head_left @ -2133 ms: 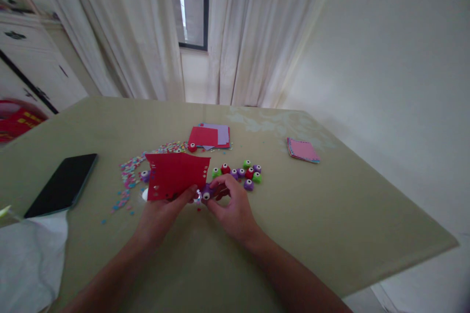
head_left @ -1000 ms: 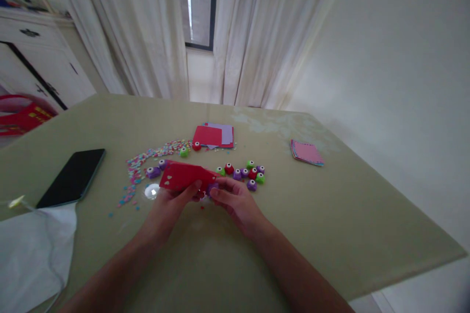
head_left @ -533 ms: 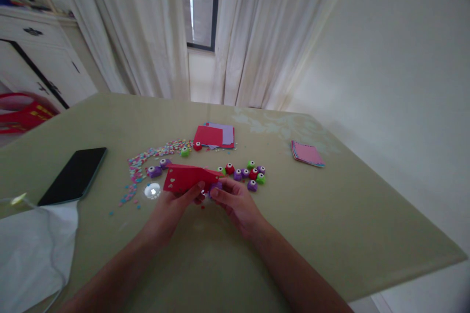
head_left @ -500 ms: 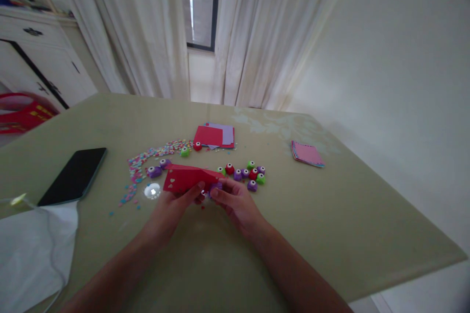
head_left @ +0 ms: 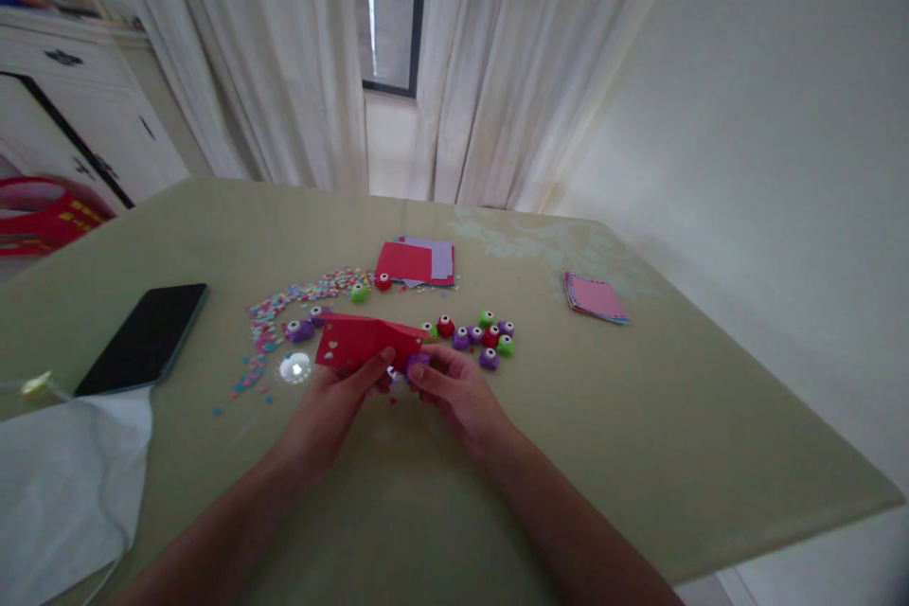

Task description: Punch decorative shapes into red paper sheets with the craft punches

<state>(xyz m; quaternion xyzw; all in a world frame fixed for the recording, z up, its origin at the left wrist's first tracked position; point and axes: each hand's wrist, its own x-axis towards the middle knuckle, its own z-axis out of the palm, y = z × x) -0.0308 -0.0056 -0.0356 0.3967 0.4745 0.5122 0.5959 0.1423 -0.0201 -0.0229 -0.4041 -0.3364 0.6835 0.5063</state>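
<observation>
My left hand (head_left: 335, 398) pinches the near edge of a red paper sheet (head_left: 359, 342) with small punched holes, held nearly flat above the table. My right hand (head_left: 454, 390) grips a small purple paper punch (head_left: 416, 363) at the sheet's right edge, fingers curled over it. A cluster of several small punches (head_left: 477, 337) in purple, red and green lies just beyond my right hand. Another purple punch (head_left: 299, 331) rests left of the sheet.
Coloured paper confetti (head_left: 284, 312) is strewn over the olive table (head_left: 639, 417). A stack of red and lilac paper (head_left: 416, 262) lies farther back, a pink paper stack (head_left: 595, 295) to the right. A black phone (head_left: 146, 337) and white cloth (head_left: 57, 483) sit at left.
The red sheet has tipped from upright, facing me, to nearly flat. Both hands stay together at its edge with the purple punch; the camera has shifted slightly.
</observation>
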